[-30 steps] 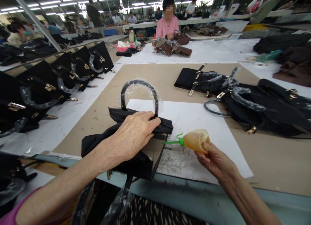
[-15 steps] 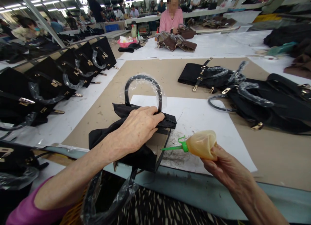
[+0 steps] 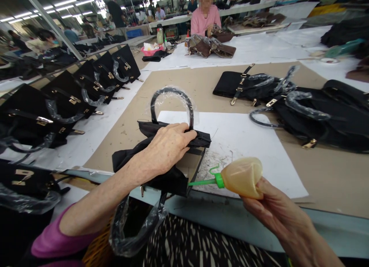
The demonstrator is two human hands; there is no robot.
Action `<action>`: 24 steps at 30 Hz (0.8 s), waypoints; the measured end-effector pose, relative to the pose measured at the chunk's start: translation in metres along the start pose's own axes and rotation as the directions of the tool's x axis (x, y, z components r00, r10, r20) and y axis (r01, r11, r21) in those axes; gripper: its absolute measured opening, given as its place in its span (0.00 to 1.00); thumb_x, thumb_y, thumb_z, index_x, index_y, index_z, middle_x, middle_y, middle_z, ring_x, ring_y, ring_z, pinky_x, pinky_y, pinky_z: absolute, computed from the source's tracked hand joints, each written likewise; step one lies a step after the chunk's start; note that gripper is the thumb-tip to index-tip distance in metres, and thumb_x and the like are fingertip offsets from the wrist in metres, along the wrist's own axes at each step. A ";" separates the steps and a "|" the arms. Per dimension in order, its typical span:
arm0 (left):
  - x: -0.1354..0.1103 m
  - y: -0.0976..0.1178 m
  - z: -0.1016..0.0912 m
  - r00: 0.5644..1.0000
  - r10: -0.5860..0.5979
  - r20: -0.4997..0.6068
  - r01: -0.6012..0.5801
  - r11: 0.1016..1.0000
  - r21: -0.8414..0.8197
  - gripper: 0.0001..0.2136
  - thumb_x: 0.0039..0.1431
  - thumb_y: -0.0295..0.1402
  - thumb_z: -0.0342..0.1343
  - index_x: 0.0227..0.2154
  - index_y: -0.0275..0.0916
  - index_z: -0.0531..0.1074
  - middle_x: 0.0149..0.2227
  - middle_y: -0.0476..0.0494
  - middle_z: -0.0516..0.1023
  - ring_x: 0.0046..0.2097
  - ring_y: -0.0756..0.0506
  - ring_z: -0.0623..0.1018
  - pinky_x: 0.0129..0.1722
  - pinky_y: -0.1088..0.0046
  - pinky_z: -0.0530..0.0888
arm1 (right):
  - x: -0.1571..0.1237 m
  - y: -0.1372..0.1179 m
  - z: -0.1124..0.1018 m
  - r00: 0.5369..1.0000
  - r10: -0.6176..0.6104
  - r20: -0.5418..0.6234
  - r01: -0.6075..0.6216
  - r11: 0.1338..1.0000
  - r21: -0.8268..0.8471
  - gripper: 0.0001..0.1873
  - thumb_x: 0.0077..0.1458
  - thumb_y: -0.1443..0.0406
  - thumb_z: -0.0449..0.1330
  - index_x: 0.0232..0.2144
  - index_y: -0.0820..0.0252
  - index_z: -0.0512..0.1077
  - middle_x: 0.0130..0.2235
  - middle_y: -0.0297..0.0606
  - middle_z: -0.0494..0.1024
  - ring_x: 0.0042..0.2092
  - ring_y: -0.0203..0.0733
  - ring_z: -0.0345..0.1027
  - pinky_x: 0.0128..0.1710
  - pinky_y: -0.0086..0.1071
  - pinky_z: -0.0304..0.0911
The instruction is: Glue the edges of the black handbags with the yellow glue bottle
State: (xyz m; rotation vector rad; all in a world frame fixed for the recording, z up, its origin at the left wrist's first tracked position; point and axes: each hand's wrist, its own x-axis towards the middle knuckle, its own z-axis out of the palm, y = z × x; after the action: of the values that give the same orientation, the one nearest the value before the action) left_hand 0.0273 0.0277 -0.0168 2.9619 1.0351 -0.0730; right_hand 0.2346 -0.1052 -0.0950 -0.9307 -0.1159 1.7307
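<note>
A black handbag lies at the table's front edge, its cardboard-lined side facing right. My left hand is closed over the bag's top edge, below an upright handle wrapped in clear plastic. The other wrapped handle hangs below the table edge. In my right hand is a soft glue bottle of yellowish liquid, tipped sideways. Its thin green nozzle points left, with the tip at the bag's lower right edge; whether it touches cannot be made out.
Several black handbags stand in a row at the left. More black bags lie flat at the right. A white sheet covers part of the brown board. Across the table a person in pink handles brown bags.
The nozzle tip has moved slightly left and down, from beside the lining to the bag's lower edge. My left hand keeps its hold on the bag. The view has shifted a little.
</note>
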 end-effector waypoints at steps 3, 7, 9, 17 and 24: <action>0.000 0.000 0.001 1.000 0.004 -0.008 -0.004 1.000 -0.009 0.11 0.55 0.26 0.49 0.41 0.37 0.68 0.39 0.42 0.70 0.40 0.44 0.72 0.37 0.69 0.70 | -0.004 0.004 -0.001 0.999 0.021 0.030 -0.022 1.000 0.012 0.14 0.36 0.63 0.71 0.27 0.62 0.73 0.22 0.35 0.69 0.13 0.26 0.52 0.08 0.16 0.49; -0.002 -0.001 0.005 1.000 0.011 -0.025 -0.012 1.000 -0.015 0.11 0.56 0.26 0.49 0.41 0.37 0.68 0.40 0.42 0.70 0.41 0.44 0.72 0.38 0.69 0.71 | -0.010 0.008 -0.004 0.998 0.035 0.058 -0.038 0.998 0.044 0.11 0.40 0.64 0.70 0.28 0.61 0.74 0.19 0.32 0.65 0.13 0.26 0.52 0.09 0.15 0.49; -0.003 -0.002 0.005 1.000 0.007 -0.025 -0.007 1.000 -0.021 0.10 0.55 0.26 0.49 0.41 0.37 0.68 0.40 0.42 0.70 0.41 0.44 0.73 0.38 0.68 0.71 | -0.014 0.006 -0.002 0.998 0.036 0.047 -0.038 0.998 0.051 0.12 0.40 0.63 0.70 0.28 0.62 0.74 0.17 0.31 0.63 0.13 0.26 0.52 0.09 0.15 0.50; -0.002 -0.001 0.004 1.000 -0.004 -0.026 0.003 0.999 -0.041 0.11 0.55 0.25 0.51 0.42 0.37 0.69 0.40 0.42 0.71 0.42 0.43 0.73 0.40 0.66 0.72 | -0.014 0.004 0.005 0.984 0.029 -0.174 0.002 0.984 0.177 0.20 0.28 0.67 0.75 0.27 0.62 0.72 0.19 0.32 0.66 0.14 0.25 0.51 0.09 0.16 0.50; 0.000 -0.001 0.004 1.000 -0.004 -0.020 0.003 0.999 -0.040 0.11 0.55 0.25 0.51 0.42 0.37 0.69 0.39 0.42 0.71 0.42 0.43 0.73 0.40 0.67 0.71 | -0.017 0.013 0.005 0.991 0.059 -0.123 -0.040 0.988 0.149 0.19 0.29 0.65 0.75 0.26 0.63 0.72 0.14 0.28 0.58 0.14 0.26 0.49 0.10 0.16 0.50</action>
State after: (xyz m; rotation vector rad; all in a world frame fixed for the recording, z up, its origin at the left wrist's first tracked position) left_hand 0.0264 0.0282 -0.0210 2.9309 1.0317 -0.0225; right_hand 0.2230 -0.1224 -0.0896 -0.9395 0.1175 1.6960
